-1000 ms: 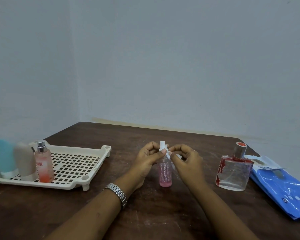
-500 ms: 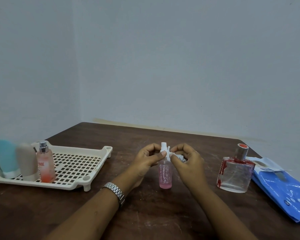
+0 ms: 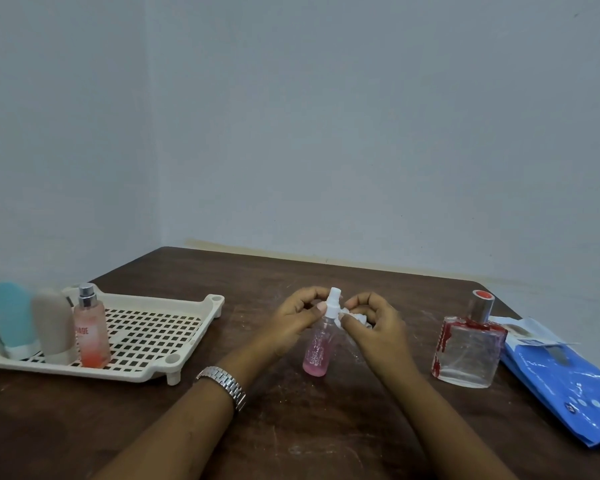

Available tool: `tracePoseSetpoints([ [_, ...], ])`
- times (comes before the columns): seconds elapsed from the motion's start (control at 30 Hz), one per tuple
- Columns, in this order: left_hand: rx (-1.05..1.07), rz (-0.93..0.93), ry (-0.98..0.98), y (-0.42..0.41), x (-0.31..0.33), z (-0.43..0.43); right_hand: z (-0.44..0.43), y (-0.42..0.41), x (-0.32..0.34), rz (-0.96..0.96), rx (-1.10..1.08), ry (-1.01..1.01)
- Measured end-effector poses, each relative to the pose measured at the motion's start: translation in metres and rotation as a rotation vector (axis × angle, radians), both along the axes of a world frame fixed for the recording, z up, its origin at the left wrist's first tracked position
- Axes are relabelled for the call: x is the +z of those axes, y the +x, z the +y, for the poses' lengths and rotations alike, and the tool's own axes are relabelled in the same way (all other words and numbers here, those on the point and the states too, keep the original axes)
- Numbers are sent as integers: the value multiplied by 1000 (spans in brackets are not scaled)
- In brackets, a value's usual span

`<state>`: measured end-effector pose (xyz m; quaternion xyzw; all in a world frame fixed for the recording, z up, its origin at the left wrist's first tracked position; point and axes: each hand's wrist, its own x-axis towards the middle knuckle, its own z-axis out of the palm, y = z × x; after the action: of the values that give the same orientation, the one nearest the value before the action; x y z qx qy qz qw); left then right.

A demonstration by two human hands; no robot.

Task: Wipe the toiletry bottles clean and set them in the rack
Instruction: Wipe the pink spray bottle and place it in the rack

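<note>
With our left grip (image 3: 291, 320) pinching the neck of the pink spray bottle (image 3: 316, 351) and our right grip (image 3: 374, 329) clamped on the wipe (image 3: 356, 318), hard sideways rubbing could topple it.

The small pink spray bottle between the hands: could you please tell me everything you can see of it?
The spray bottle is small, slim and clear, plastic by its look, with pink liquid in the lower part. Its white pump head has no cap. It stands nearly upright on the brown table. The left hand pinches its neck; the right hand presses a crumpled white wipe against it.
</note>
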<state>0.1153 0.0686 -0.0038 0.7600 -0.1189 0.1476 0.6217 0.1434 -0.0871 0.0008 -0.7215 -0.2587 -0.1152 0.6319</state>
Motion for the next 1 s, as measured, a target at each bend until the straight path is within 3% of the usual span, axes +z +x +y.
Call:
tracePoseSetpoints([
  [0.23,144,-202,254,-7,3,5,2,3,-4,-45,-52,-8],
  [0.47,224,-266,307,-12,7,10,4,0,-3,-75,-54,-46],
  [0.77,144,-148,50,-8,5,17,8,-11,-4,-256,-42,-203],
  [0.9,-27,-66,-79,-6,6,17,7,-10,-3,-211,-25,-154],
  [1.0,-79,-24,-69,-6,7,15,6,-7,-4,-135,-18,-98],
])
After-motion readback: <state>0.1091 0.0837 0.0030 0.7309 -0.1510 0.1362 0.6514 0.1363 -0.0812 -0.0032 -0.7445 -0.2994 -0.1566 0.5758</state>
